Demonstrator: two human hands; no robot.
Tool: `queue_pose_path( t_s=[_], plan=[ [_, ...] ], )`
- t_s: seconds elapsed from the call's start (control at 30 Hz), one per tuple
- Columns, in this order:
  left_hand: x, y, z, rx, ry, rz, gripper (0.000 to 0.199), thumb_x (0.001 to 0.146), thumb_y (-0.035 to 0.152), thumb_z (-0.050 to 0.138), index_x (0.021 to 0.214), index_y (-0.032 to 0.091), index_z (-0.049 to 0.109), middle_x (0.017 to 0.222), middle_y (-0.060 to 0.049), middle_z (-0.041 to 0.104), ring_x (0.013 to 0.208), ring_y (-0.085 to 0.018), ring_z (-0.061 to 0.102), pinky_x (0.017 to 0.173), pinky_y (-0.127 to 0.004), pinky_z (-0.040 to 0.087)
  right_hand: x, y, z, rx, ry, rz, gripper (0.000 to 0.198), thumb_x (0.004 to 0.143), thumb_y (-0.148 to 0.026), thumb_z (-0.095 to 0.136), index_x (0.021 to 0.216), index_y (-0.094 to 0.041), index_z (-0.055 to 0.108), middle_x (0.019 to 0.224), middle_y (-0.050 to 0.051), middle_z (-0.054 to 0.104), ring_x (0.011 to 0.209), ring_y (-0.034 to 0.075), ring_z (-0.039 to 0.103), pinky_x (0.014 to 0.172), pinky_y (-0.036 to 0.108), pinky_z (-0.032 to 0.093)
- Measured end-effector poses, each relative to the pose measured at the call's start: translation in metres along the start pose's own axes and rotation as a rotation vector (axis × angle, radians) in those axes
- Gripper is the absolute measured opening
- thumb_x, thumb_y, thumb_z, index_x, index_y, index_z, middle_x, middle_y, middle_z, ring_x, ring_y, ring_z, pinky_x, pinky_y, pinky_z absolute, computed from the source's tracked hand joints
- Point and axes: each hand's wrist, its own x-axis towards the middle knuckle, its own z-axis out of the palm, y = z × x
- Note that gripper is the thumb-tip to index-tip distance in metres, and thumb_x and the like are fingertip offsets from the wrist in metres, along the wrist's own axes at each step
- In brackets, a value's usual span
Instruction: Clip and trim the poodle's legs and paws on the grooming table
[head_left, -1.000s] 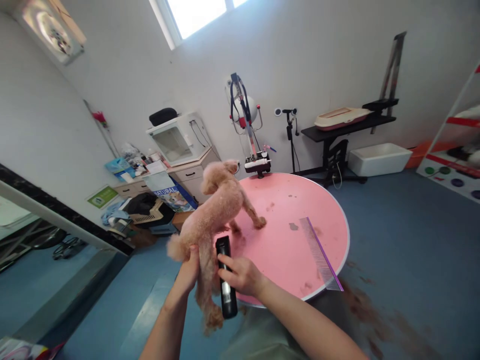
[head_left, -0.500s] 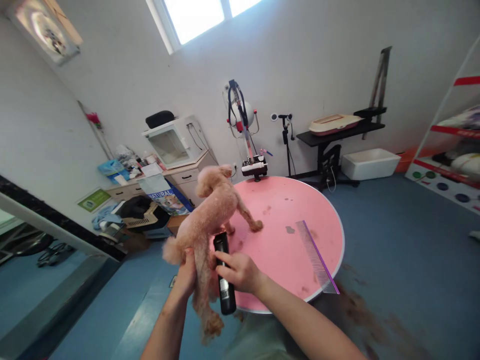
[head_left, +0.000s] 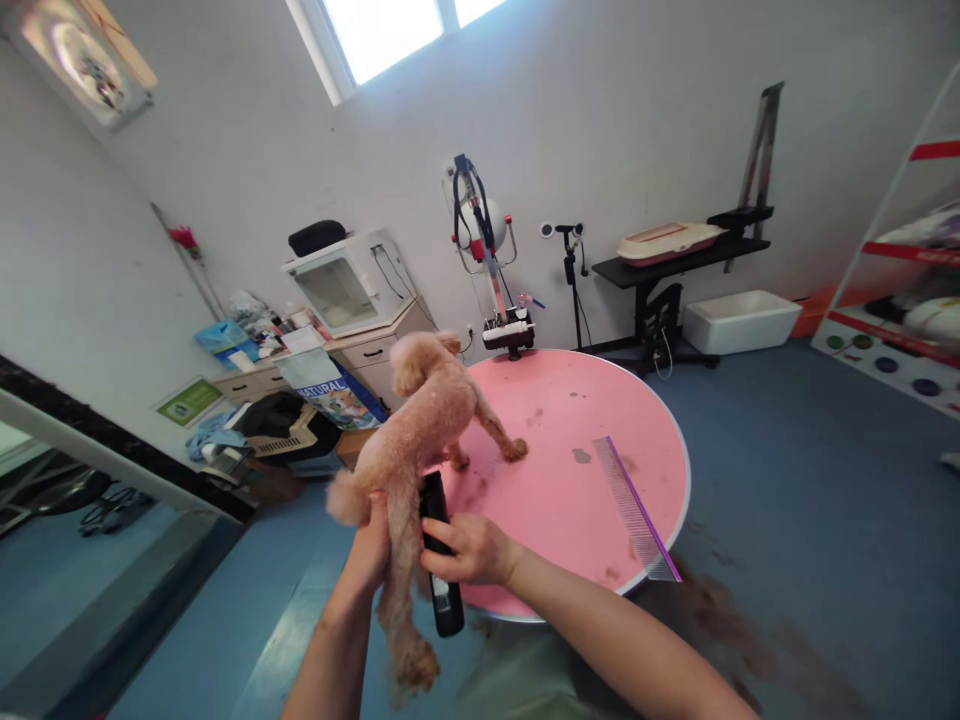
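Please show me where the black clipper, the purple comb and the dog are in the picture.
black clipper [head_left: 436, 560]: head view, on the body, partly under the right hand.
purple comb [head_left: 637, 510]: head view, on the teeth, lying on the pink table.
dog [head_left: 420, 425]: head view, on the back.

Low in the frame's centre, the left hand [head_left: 373, 548] is gripping the rear of a small tan dog [head_left: 416, 430], whose hind leg is hanging down below the pink round table [head_left: 600, 400]. Just right of it, the right hand [head_left: 466, 549] is holding a black clipper [head_left: 439, 555] against the dog's flank. Toward centre-right, a purple comb [head_left: 636, 506] is lying on the table, near its edge.
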Motion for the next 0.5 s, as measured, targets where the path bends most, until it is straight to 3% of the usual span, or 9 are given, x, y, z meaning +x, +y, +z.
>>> queue_pose_path(
  t_s=[0.1,0.17,0.33,0.5],
  plan=[
    [0.007,0.0,-0.002,-0.028,0.051,0.004,0.063,0.091,0.059,0.028,0.096,0.007,0.063,0.096,-0.023,0.069,0.104,-0.032,0.064,0.08,-0.033,0.053,0.009,0.007,0.01,-0.023,-0.014,0.016,0.016,0.088,-0.023,0.056,0.1,-0.032,0.061,0.121,0.007,0.063,0.065,0.011,0.057,0.055,0.024,0.044],
    [0.012,-0.002,-0.004,-0.012,0.073,0.019,0.065,0.088,0.064,0.03,0.091,0.009,0.064,0.094,-0.024,0.069,0.105,-0.035,0.063,0.08,-0.036,0.053,0.013,0.016,0.017,-0.042,-0.037,0.05,0.016,0.089,-0.023,0.054,0.1,-0.03,0.062,0.124,0.008,0.062,0.068,0.012,0.057,0.058,0.025,0.045],
    [0.02,-0.013,-0.007,-0.165,0.029,0.051,0.063,0.079,0.073,0.039,0.078,0.016,0.067,0.076,-0.018,0.069,0.087,-0.035,0.066,0.071,-0.041,0.053,0.015,0.026,0.021,-0.135,-0.042,0.145,0.017,0.088,-0.016,0.052,0.098,-0.024,0.064,0.119,0.012,0.065,0.07,0.013,0.059,0.058,0.025,0.044],
    [0.027,-0.025,-0.007,-0.254,0.002,0.004,0.059,0.076,0.073,0.045,0.071,0.017,0.067,0.067,-0.015,0.066,0.071,-0.032,0.064,0.062,-0.041,0.05,0.005,0.0,0.011,-0.091,-0.066,0.084,0.015,0.087,-0.02,0.055,0.097,-0.029,0.063,0.119,0.006,0.065,0.063,0.011,0.054,0.053,0.024,0.039]
  ],
)
